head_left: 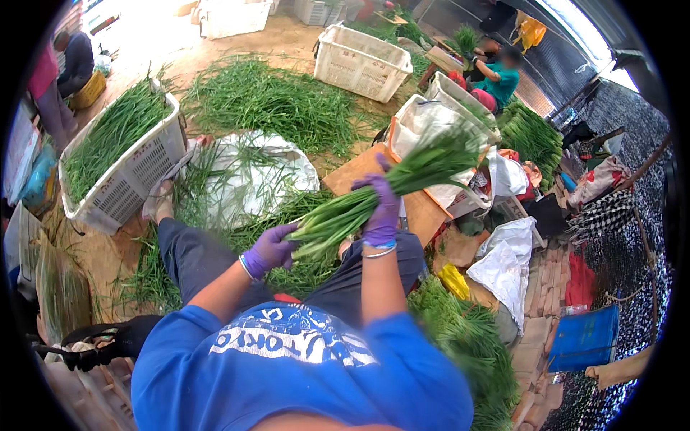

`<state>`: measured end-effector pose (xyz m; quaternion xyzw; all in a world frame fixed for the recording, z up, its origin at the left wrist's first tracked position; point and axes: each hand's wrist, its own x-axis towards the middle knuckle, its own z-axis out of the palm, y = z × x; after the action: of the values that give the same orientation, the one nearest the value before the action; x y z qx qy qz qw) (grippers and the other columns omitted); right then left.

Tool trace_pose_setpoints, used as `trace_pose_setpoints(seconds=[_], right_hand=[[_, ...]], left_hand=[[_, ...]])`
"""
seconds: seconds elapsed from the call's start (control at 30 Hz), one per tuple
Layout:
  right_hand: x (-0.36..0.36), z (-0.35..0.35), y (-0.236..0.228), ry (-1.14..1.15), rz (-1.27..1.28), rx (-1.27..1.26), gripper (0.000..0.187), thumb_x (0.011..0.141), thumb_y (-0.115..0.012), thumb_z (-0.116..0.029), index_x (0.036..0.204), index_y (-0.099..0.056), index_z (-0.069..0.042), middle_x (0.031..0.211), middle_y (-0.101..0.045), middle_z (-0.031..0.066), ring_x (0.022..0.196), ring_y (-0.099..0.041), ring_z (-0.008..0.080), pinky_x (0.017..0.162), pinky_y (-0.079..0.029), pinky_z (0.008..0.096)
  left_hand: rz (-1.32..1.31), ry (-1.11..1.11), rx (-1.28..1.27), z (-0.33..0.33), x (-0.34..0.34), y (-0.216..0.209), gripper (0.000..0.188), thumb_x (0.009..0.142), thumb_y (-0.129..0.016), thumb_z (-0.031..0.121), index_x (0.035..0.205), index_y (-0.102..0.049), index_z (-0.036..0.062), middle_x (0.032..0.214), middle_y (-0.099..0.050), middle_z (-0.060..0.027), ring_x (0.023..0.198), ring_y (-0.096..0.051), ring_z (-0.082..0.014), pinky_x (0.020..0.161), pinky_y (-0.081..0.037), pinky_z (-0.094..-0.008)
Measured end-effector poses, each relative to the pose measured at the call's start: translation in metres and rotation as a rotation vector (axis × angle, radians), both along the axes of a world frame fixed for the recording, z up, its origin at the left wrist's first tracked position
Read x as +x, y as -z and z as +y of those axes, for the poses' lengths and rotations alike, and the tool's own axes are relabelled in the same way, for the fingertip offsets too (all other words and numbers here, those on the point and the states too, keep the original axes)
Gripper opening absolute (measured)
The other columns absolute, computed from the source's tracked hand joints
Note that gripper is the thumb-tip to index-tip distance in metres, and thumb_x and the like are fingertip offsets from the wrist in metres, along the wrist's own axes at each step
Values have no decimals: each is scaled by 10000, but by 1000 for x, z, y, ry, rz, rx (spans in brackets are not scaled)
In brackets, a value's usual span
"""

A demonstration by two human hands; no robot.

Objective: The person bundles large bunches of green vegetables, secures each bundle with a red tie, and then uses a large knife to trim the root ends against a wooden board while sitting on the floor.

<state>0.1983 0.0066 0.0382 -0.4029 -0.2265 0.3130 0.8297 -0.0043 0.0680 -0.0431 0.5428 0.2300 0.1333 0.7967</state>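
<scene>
A bunch of long green chives [424,167] is held up before me, its leafy tips fanning to the upper right. My right hand [381,209], in a purple glove, is wrapped round the middle of the bunch. At the stem ends is my left hand [269,251], also gloved in purple, with curled fingers closed on them; its fingertips are partly hidden. Below the bunch, more loose chives [316,273] lie between my legs. Just beyond stands a wooden board [424,215] on the right, and a white sack [280,172] strewn with leaves lies ahead.
On the left stands a white crate [129,190] full of greens. A loose heap [277,104] covers the floor ahead, near another white crate [359,66]. More greens [467,352] are piled by my right side. Co-workers sit at the far right and far left.
</scene>
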Motion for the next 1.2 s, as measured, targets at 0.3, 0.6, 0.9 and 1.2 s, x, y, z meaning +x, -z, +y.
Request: trace_pose_setpoints(seconds=[0.3,0.6,0.9,1.2], right_hand=[[64,-39,18,-302,237,694,270,860,-420,-312,945,-528,-81,803,-593,80,736,-567,262,696,-484,412],[16,-13,20,103,273,293,270,824,-450,-306,928,-561,-83,780,-590,83,722,-565,229,698,-466,369],[40,-23,47,332,460,154,191,780,-484,-264,755,-552,-88,806,-587,75,747,-573,245,706,-475,410],[-9,1,35,367,256,144,225,808,-509,-190,999,-485,-73,759,-528,48,750,-539,190,683,-469,346]], left_hand=[[-810,-392,-530,51,-27,16,371,915,-335,238,1198,-392,6,522,-434,55,377,-374,-76,373,-328,-213],[-402,-68,-243,9,36,-35,296,851,-497,194,1056,-505,-21,888,-587,-81,760,-562,-132,650,-453,-221],[-338,-314,-278,44,2,-12,299,838,-531,213,1051,-562,5,764,-552,10,658,-469,-49,618,-381,-179],[-111,-125,13,5,46,-9,363,743,-661,233,1010,-580,1,973,-610,-66,870,-550,-120,804,-420,-259]])
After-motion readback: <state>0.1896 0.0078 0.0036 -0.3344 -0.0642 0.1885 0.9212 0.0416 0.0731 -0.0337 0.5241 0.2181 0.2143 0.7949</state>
